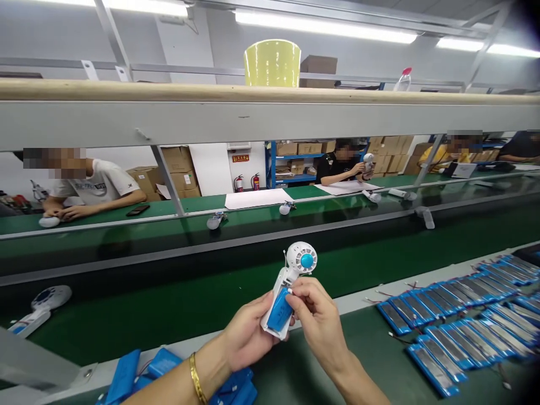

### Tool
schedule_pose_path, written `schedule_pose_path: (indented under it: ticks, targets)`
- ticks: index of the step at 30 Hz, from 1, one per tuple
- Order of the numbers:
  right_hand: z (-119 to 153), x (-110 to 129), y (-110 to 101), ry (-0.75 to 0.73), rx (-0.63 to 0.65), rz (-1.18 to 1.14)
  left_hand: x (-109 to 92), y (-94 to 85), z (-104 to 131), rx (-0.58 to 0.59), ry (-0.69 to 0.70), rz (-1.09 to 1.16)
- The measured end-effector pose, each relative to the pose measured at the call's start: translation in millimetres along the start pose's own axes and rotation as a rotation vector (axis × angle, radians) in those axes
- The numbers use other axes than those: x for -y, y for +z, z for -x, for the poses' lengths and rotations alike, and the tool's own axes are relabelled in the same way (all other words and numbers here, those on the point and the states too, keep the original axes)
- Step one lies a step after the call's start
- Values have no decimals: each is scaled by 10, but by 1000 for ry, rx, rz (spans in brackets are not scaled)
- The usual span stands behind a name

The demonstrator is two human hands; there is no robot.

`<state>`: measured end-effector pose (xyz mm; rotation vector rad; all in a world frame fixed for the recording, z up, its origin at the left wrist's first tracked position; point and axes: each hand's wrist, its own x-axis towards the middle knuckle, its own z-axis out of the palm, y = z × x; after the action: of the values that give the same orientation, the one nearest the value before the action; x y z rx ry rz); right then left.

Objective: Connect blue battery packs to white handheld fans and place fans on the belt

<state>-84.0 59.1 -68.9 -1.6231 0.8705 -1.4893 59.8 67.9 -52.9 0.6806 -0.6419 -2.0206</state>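
My left hand (244,336) grips the handle of a small white hand-held fan (291,281) with a blue centre, held upright over the near bench edge. A blue battery cell (279,310) sits in the fan's open handle. The fingers of my right hand (314,315) pinch the top of that battery, pressing on it. A gold bracelet circles my left wrist.
Rows of blue battery cells (464,315) lie to the right; more blue cells (139,374) lie bottom left. Another fan half (40,306) rests on the green conveyor (169,304) at left. Fan parts (216,219) ride the far belt. Several people work opposite.
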Motion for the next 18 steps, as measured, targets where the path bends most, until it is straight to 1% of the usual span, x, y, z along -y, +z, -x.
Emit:
schedule_pose_path:
  ticks: [2, 4, 6, 8, 10, 11, 13, 14, 15, 16, 17, 18]
  targets:
    - [18, 17, 37, -49, -33, 109, 53, 35, 41, -61, 20, -28]
    - [20, 37, 64, -117, -51, 268, 100, 75, 84, -102, 46, -73]
    - [8, 52, 82, -154, -31, 392, 122, 112, 117, -123, 73, -127]
    - [-10, 46, 91, -126, 16, 432, 106, 122, 111, -147, 83, -218]
    - [-9, 20, 82, -69, 52, 421, 56, 69, 40, -194, 74, -352]
    - [10, 9, 66, -41, 55, 408, 22, 10, -20, -225, 66, -414]
    - [104, 21, 1, 17, 79, 376, -55, -181, -169, -312, 52, -515]
    - [179, 50, -49, 54, 136, 367, -98, -309, -246, -369, 46, -556]
    - [272, 93, -109, 90, 235, 365, -145, -453, -318, -435, 41, -601]
    - [377, 144, -174, 124, 380, 373, -198, -608, -380, -508, 36, -661]
    - [489, 197, -240, 144, 565, 396, -256, -765, -429, -584, 29, -731]
    - [605, 241, -299, 133, 748, 417, -319, -918, -463, -657, 20, -805]
